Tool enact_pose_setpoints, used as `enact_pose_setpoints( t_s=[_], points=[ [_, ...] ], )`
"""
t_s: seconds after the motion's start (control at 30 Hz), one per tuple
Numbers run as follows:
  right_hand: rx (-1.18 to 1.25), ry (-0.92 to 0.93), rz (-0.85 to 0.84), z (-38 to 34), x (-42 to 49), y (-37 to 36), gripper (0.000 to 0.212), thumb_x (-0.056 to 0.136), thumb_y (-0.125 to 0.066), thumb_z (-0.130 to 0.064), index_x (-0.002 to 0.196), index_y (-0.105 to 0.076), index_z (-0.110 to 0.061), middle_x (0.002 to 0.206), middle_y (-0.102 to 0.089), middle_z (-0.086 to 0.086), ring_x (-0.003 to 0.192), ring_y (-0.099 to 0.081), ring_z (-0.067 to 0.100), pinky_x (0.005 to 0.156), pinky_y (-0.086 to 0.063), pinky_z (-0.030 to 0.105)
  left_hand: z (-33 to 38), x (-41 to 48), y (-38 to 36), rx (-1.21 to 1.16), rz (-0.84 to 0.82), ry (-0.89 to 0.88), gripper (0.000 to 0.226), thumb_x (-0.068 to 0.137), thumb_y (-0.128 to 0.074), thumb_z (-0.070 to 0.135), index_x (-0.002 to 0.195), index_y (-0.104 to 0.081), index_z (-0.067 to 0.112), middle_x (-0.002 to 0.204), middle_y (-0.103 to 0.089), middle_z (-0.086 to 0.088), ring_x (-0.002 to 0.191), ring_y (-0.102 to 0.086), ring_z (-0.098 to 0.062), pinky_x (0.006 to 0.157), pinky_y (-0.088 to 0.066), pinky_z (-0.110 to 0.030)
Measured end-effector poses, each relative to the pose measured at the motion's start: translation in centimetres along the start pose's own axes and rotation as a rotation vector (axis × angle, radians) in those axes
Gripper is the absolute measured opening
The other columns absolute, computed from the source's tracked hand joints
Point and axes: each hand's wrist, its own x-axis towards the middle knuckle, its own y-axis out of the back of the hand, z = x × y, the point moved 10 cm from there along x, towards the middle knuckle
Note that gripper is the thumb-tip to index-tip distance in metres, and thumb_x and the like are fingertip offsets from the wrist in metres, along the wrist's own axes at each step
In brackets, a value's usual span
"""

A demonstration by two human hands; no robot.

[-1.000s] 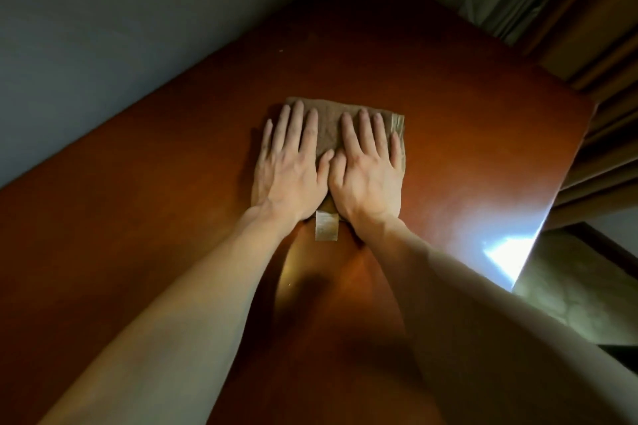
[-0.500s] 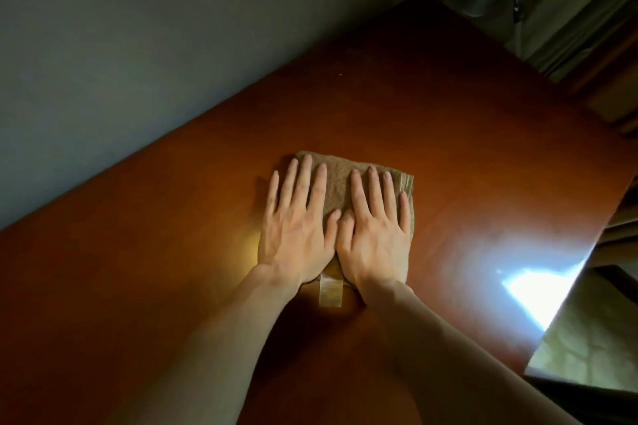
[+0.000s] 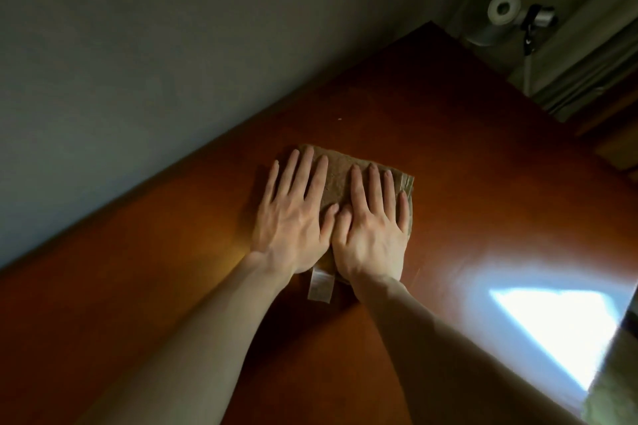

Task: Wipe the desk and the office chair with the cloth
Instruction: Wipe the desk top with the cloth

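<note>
- Hands flat: my left hand (image 3: 293, 217) and right hand (image 3: 371, 228) lie side by side on the cloth (image 3: 340, 176). The fingers are straight and spread, the thumbs meet, and nothing is gripped. I judge this spreads my weight so the whole pad drags evenly.
- Cloth: folded into a thick brown rectangle with a nubbly, towel-like surface. It lies mid-desk, near the wall (image 3: 138, 62). A pale, shiny tag (image 3: 321, 286) pokes out of its near edge between my wrists.
- Desk (image 3: 466, 183): a smooth reddish-brown top, glossy enough to mirror a bright patch of light (image 3: 559, 331) at its right edge. It looks slick, so the cloth should glide.
- Office chair: not in view. I judge the desk wipe is the step in hand.
</note>
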Motion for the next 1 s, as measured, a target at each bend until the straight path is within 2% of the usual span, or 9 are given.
enact_pose_setpoints(
  t_s=[0.47,0.67,0.83,1.0],
  points=[
    [-0.010,-0.032,0.028,1.1,12.6,-1.5,0.066,0.100,-0.018,-0.046,0.163,-0.025,-0.026,0.171,-0.017,0.004,0.159,-0.004,0.020,0.128,0.000,0.042,-1.3,13.3,0.5,-0.031,0.061,-0.073,0.071,0.104,-0.020,0.051,0.163,-0.014,0.011,0.171,-0.008,-0.015,0.159,-0.005,-0.029,0.128,-0.014,-0.047],
    [-0.023,-0.030,0.032,1.8,17.5,-2.4,0.065,0.101,-0.018,-0.046,0.162,-0.026,-0.027,0.171,-0.018,0.003,0.159,-0.005,0.019,0.128,0.001,0.041,-1.7,18.1,0.5,-0.046,0.080,-0.062,0.071,0.104,-0.021,0.051,0.163,-0.016,0.012,0.171,-0.010,-0.014,0.158,-0.008,-0.028,0.127,-0.019,-0.043],
    [-0.032,-0.017,0.032,2.6,21.7,-2.8,0.065,0.100,-0.019,-0.046,0.162,-0.027,-0.027,0.171,-0.020,0.004,0.159,-0.009,0.020,0.128,-0.004,0.043,-1.5,22.2,0.2,-0.017,0.068,-0.056,0.070,0.104,-0.014,0.050,0.164,-0.013,0.013,0.170,-0.011,-0.017,0.158,-0.008,-0.030,0.128,-0.015,-0.045],
    [-0.030,0.002,0.022,3.6,26.1,-3.3,0.066,0.099,-0.019,-0.047,0.161,-0.028,-0.029,0.170,-0.021,0.001,0.158,-0.010,0.020,0.127,-0.005,0.044,-1.2,26.1,0.2,0.001,0.115,-0.056,0.066,0.109,-0.020,0.045,0.163,-0.015,0.008,0.169,-0.013,-0.021,0.158,-0.008,-0.030,0.128,-0.011,-0.043]
  ],
)
